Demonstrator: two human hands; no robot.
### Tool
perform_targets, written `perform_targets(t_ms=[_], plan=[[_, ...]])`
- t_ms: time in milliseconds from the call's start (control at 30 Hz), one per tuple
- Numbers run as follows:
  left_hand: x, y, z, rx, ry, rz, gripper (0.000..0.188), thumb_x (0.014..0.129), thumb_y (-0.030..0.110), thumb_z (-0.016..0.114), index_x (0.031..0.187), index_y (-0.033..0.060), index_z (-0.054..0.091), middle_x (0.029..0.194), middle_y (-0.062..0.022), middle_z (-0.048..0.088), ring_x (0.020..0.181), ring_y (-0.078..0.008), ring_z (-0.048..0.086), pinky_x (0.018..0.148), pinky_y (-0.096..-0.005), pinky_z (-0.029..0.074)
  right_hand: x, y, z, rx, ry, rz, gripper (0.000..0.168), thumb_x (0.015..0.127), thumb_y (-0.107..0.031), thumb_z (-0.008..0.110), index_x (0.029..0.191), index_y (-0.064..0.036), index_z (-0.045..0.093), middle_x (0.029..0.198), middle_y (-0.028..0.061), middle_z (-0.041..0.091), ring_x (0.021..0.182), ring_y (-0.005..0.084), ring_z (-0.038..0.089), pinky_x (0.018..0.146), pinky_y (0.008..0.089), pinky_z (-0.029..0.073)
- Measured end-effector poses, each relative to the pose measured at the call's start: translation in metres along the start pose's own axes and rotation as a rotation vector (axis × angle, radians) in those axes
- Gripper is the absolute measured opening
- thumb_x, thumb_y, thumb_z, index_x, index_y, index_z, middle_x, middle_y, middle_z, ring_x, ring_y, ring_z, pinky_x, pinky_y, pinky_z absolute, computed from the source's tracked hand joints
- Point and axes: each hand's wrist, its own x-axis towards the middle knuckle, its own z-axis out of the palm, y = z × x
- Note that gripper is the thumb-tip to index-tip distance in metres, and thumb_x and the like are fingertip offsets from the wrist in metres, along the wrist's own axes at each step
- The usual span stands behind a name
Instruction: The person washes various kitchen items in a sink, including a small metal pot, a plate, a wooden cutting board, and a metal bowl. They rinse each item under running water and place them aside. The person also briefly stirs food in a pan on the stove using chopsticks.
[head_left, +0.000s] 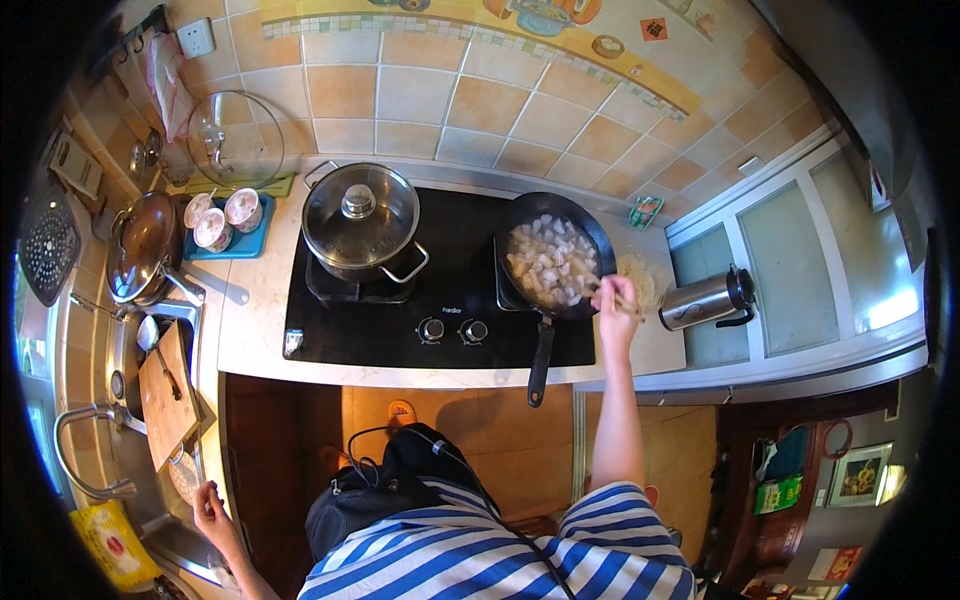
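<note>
My right hand (616, 300) grips a pale wooden utensil (632, 309), which looks like chopsticks, at the right rim of a dark frying pan (604, 244). Pale diced chunks (555, 255) that look like meat fill the pan in some liquid. The pan sits on the right burner of a black glass gas hob (457, 247), its black handle (538, 367) pointing towards me. My left hand (212, 508) is low at the sink's front edge, beside a round patterned item (184, 476). Whether its fingers hold something is unclear. A bamboo cutting board (169, 397) lies tilted across the sink (161, 517).
A lidded steel pot (360, 217) occupies the left burner. Left of it are a blue tray (251, 244) with patterned cups (213, 229), a lidded wok (142, 247) and a glass lid (236, 139) against the wall. A steel thermos jug (705, 300) stands at the right.
</note>
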Motion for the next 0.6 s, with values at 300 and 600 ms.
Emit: perform_targets(t_ms=[300, 600], plan=[[0.011, 0.015, 0.02, -0.026, -0.056, 0.041, 0.015, 0.094, 0.012, 0.056, 0.103, 0.0027, 0.065, 0.096, -0.0056, 0.068, 0.089, -0.0117, 0.063, 0.069, -0.0239, 0.048, -0.021, 0.012, -0.016, -0.475, -0.465, -0.665, 0.028, 0.071, -0.018, 0.076, 0.092, -0.007, 0.061, 0.094, 0.0083, 0.061, 0.094, 0.0315, 0.053, 0.082, 0.0402, 0.044], [0.005, 0.007, -0.004, -0.001, 0.006, -0.045, 0.016, 0.095, 0.014, 0.055, 0.104, 0.0048, 0.065, 0.096, -0.0018, 0.066, 0.089, -0.0092, 0.061, 0.073, -0.0239, 0.048, -0.063, -0.099, -0.023, -0.24, -0.15, -0.308, 0.043, 0.08, 0.005, 0.057, 0.121, -0.008, 0.053, 0.117, 0.0146, 0.054, 0.106, 0.031, 0.056, 0.09, 0.0414, 0.047]])
